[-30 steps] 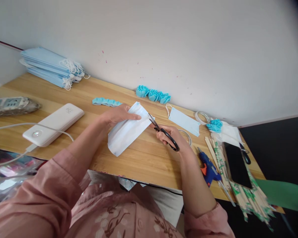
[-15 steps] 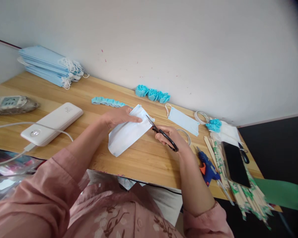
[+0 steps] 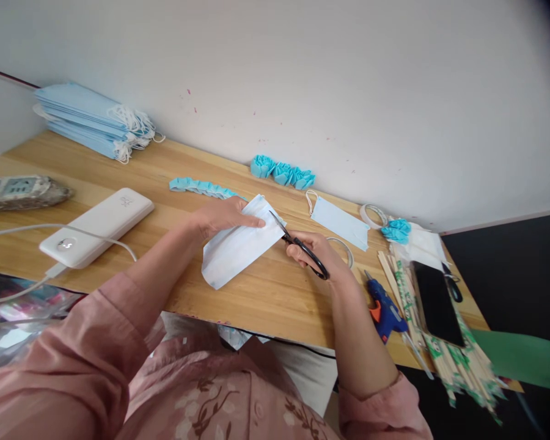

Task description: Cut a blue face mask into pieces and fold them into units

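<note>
My left hand (image 3: pixel 227 217) pinches a pale blue face mask (image 3: pixel 242 253) by its upper edge, thumb on top. In my right hand (image 3: pixel 314 247) is a pair of black-handled scissors (image 3: pixel 308 256). Their blades lie at the mask's right end, near its corner. Behind my left hand rests a pleated blue strip (image 3: pixel 201 187). A second mask (image 3: pixel 339 221), one ear loop showing, lies flat on the table beyond my right hand, and a roll of tape (image 3: pixel 346 249) is partly hidden behind that hand.
Stacked masks (image 3: pixel 87 122) and a white power bank (image 3: pixel 98 229) with a cable are on the left. Blue folded flowers (image 3: pixel 282 173) stand by the wall. A glue gun (image 3: pixel 385 305), wrapped chopsticks (image 3: pixel 458 366) and a phone (image 3: pixel 437 302) lie at the right.
The mask has shifted slightly right in my left hand's grip, toward the scissors. The scissors stay at its right end, almost unmoved.
</note>
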Demonstrator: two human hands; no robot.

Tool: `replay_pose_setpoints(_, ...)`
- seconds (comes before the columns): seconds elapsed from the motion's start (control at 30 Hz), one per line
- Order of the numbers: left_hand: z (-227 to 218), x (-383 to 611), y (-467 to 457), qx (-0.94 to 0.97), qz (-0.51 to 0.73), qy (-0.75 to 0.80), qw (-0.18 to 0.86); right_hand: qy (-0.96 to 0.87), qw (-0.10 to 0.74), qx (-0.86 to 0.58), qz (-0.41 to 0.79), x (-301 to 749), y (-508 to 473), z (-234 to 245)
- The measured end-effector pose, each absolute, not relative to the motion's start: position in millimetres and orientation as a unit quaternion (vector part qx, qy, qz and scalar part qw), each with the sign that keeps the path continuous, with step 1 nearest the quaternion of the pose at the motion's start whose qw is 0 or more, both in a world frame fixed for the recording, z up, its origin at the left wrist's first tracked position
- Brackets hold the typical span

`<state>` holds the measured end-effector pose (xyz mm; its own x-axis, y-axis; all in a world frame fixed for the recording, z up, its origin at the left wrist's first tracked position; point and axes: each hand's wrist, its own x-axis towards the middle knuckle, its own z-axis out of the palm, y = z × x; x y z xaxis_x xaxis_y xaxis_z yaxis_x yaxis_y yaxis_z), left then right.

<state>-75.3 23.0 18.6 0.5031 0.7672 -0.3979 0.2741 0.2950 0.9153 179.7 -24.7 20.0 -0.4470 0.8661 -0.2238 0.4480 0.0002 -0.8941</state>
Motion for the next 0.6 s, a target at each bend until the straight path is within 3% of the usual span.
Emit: replay_pose_setpoints(0.6,19.3,-72.3,20.7,0.565,0.207,0.470,0.646,-0.659,0.197,-0.502,0.524,178.4,-23.9,15.7)
